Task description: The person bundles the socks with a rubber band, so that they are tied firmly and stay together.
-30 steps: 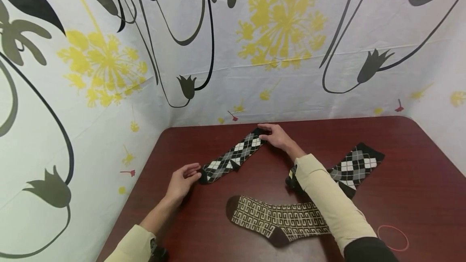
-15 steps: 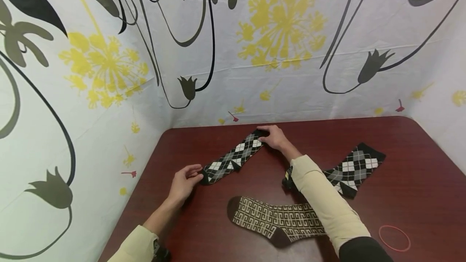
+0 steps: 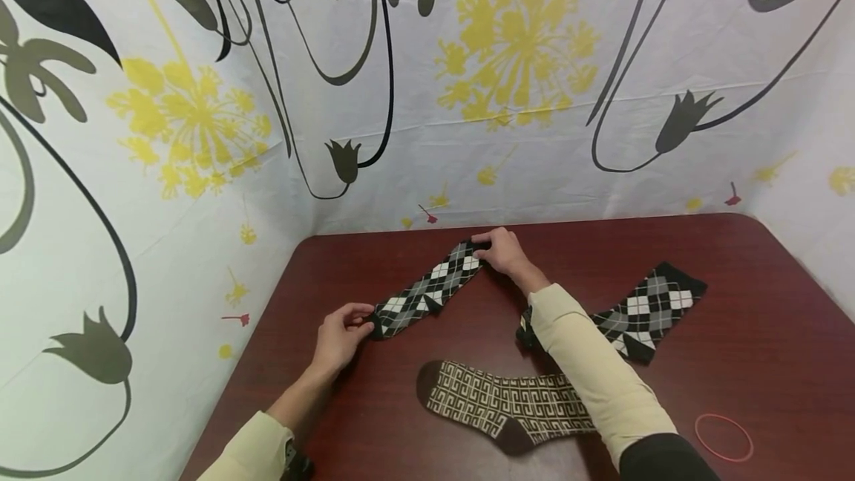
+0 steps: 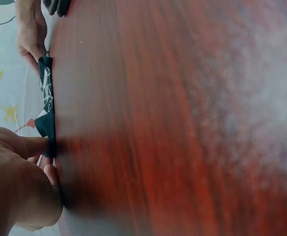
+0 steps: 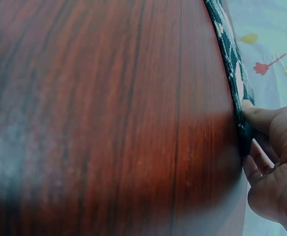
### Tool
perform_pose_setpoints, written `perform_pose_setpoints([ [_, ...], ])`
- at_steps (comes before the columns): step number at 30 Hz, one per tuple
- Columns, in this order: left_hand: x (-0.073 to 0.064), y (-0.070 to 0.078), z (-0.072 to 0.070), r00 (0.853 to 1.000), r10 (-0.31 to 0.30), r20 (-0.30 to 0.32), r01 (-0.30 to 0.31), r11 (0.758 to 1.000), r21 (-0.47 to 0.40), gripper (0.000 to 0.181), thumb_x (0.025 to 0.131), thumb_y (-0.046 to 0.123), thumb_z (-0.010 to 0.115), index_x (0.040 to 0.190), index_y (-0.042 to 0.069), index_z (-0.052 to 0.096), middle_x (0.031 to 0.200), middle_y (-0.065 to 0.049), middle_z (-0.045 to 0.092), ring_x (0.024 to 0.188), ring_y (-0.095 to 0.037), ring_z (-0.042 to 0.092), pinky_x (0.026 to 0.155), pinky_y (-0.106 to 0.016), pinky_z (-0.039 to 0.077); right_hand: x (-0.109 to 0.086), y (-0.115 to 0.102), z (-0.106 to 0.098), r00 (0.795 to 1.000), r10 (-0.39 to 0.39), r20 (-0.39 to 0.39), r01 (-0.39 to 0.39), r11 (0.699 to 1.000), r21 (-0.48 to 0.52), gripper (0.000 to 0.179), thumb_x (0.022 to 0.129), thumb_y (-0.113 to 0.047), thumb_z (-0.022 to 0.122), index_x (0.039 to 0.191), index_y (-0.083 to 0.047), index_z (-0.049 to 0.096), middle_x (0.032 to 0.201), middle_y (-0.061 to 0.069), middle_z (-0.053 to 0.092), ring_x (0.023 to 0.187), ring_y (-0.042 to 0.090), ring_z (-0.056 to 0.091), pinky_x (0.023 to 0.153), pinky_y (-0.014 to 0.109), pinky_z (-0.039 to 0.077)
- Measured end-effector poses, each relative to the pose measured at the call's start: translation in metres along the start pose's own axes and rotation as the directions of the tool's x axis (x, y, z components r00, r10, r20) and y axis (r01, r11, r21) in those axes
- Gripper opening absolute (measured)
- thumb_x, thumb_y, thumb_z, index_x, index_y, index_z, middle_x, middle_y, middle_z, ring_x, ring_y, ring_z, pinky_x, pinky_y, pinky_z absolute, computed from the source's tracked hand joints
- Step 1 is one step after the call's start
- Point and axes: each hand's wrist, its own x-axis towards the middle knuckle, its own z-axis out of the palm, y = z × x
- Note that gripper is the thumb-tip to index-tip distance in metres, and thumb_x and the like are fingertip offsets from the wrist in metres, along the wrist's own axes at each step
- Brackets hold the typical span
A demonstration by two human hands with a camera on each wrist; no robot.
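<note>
Argyle sock: lies slantwise near the table's far edge, toe to the left and nearer, cuff to the right and farther; the argyle sock has barely shifted in the last second.
Left hand: the left hand has moved in slightly and its fingertips have drawn together; thumb and fingers now pinch the toe, nearly closed.
Right hand: the right hand pinches the cuff, thumb on top and other fingers beneath or behind; it has slid a little leftward.
Meaning: with both ends held, the sock looks under control, its length fairly straight; I judge this as handling it at its ends, with no fold made yet.
Brown sock: the brown sock lies nearer the person, partly under the right sleeve, unchanged.
Second argyle: the second argyle lies to the right, also partly hidden by that sleeve.
Red band: the red band rests on the table at near right.
</note>
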Motion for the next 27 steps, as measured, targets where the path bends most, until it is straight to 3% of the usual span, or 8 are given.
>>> perform_pose_setpoints([
  [12,0.001,-0.001,0.0,0.999,0.041,-0.003,-0.041,0.995,0.093,0.018,0.092,0.007,0.084,0.106,0.017,0.082,0.098,-0.001,0.075,0.087,-0.014,0.067,0.076,-0.028,0.055,-0.005,-0.002,-0.002,0.997,0.013,-0.072,-0.01,0.999,0.043,0.023,0.101,-0.009,0.074,0.123,-0.006,0.08,0.132,0.012,0.073,0.138,0.037,0.054,0.109,0.052,0.048],
  [20,0.004,0.003,-0.001,0.995,0.095,0.036,-0.1,0.98,0.174,0.012,0.092,0.005,0.083,0.099,0.015,0.081,0.088,0.002,0.074,0.081,-0.014,0.066,0.076,-0.035,0.053,-0.004,-0.003,-0.01,0.999,-0.04,-0.008,0.04,0.999,-0.006,0.019,0.101,-0.011,0.075,0.116,-0.002,0.081,0.13,0.011,0.074,0.132,0.036,0.059,0.111,0.051,0.047],
  [27,0.008,0.009,-0.006,0.988,0.089,0.123,-0.106,0.984,0.142,0.011,0.096,0.003,0.078,0.101,0.012,0.077,0.094,-0.002,0.076,0.085,-0.014,0.07,0.082,-0.04,0.056,-0.005,-0.004,-0.023,0.997,-0.052,0.065,0.05,0.998,0.027,0.019,0.103,-0.017,0.071,0.113,-0.002,0.077,0.126,0.017,0.07,0.118,0.036,0.063,0.098,0.05,0.052],
])
